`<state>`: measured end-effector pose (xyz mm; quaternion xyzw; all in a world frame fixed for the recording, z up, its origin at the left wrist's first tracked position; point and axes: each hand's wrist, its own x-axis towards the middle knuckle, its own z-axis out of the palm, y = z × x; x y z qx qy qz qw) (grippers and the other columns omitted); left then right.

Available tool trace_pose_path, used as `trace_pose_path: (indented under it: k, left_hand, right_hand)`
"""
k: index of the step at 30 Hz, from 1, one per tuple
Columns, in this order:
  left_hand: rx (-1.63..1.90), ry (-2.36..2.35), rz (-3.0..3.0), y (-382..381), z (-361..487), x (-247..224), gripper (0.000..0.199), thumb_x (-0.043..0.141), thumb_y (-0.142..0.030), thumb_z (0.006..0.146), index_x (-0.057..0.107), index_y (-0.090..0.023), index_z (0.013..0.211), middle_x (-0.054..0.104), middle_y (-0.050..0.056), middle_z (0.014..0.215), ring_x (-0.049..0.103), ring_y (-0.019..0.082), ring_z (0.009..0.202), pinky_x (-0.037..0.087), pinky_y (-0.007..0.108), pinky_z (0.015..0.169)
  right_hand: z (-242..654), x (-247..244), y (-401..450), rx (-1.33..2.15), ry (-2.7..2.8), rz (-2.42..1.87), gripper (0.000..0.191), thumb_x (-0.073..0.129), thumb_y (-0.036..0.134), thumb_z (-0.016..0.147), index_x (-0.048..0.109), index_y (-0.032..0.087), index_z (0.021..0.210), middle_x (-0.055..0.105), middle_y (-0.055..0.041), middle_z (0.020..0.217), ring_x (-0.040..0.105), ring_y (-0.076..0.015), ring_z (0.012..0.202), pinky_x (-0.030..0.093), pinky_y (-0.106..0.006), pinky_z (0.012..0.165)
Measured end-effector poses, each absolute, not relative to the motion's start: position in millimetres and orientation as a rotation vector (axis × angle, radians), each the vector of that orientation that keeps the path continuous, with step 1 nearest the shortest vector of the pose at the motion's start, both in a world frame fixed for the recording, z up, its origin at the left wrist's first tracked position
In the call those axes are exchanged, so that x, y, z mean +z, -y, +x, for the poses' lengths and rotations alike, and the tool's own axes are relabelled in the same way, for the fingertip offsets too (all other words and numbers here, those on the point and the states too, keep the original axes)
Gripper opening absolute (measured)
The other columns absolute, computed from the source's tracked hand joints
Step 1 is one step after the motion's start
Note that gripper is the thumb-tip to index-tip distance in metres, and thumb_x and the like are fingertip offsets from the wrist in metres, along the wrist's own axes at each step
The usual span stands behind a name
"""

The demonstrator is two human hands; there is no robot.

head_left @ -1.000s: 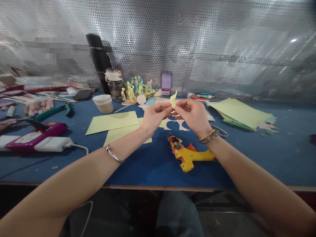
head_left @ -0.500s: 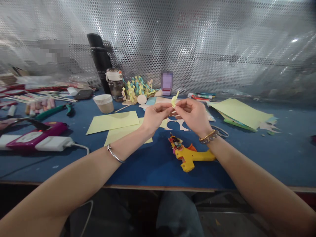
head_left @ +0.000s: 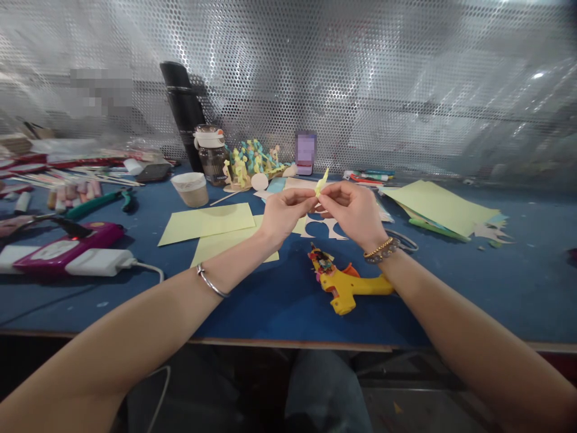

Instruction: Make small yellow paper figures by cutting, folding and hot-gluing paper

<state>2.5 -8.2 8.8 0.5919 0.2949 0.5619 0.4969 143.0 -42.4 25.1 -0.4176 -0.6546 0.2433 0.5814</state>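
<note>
Two hands meet over the middle of a blue tabletop (head_left: 451, 288), pinching one small twisted strip of pale yellow paper (head_left: 323, 180) between them. The left hand (head_left: 286, 213) has thumb and fingertips closed on its lower part, and the right hand (head_left: 354, 210) grips it just beside, so the upper end stands free and tilted; holding so low and close together probably gives fine control over such a flimsy piece. Whether both hands bear equally on it, I cannot tell.

Below the right hand, a yellow hot-glue gun (head_left: 347, 285) lies on its side, nozzle pointing away from the person, its handle running towards the right forearm, likely for easy reach. Two yellow paper sheets (head_left: 205, 224) overlap near the left forearm, apparently set aside to free the centre. A pale sheet with round cut-outs (head_left: 331, 227) lies beneath the hands. Farther back, a phone (head_left: 306, 149) stands upright near the perforated metal panel (head_left: 342, 78), its screen facing the person, presumably for viewing.
</note>
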Motion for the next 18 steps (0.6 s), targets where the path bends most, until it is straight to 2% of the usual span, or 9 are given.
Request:
trace_pose_path:
  k: [8, 18]
  left_hand:
    - [1.336, -0.799, 1.442, 12.3, 1.3, 13.2, 0.024, 0.075, -0.031, 0.064, 0.069, -0.017, 0.083, 0.069, 0.004, 0.076, 0.062, 0.013, 0.069, 0.048, 0.026, 0.061]
    - [1.348, -0.692, 1.413, 8.0, 1.3, 8.6, 0.026, 0.074, -0.029, 0.065, 0.068, -0.016, 0.087, 0.070, 0.005, 0.081, 0.064, 0.013, 0.073, 0.052, 0.029, 0.071]
  right_hand:
    - [142.6, 25.6, 43.5, 0.561, 1.534, -0.983, 0.009, 0.064, 0.027, 0.076, 0.062, 0.018, 0.077, 0.067, -0.0040, 0.072, 0.068, -0.0183, 0.068, 0.058, -0.032, 0.059]
    - [144.6, 22.5, 41.2, 0.438, 1.599, -0.979, 0.013, 0.062, 0.029, 0.078, 0.065, 0.018, 0.085, 0.069, -0.0055, 0.079, 0.067, -0.0176, 0.067, 0.058, -0.033, 0.063]
